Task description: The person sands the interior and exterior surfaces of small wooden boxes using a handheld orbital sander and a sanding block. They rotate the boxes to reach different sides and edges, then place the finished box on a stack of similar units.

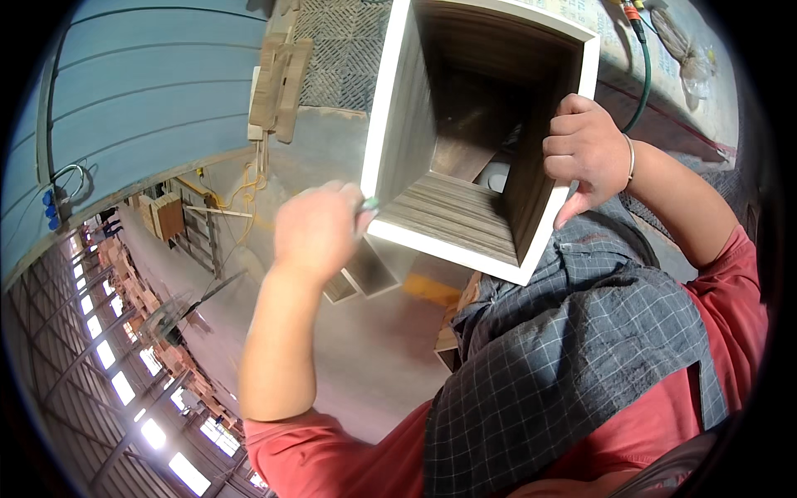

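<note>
Before me stands an open box with wood-grain inner walls (pixel 454 208) and a white front rim (pixel 445 250). Its far end is dark, and a pale round thing (pixel 496 180) shows through a gap low inside. My right hand (pixel 579 155) grips the rim on the right side, thumb pointing down along the outside. At the lower left corner of the rim is my left hand (pixel 317 227), blurred by motion. Its fingers are closed around a small tool with a green part (pixel 371 203); the rest of that tool is hidden.
Two panel-like pieces (pixel 367 274) lie below on the concrete floor. Wooden boards (pixel 280 87) lean near a blue wall (pixel 162 68). A green air hose (pixel 645 81) with a red coupling hangs over the covered surface (pixel 679 93) at right. A yellow cord (pixel 240 190) trails across the floor.
</note>
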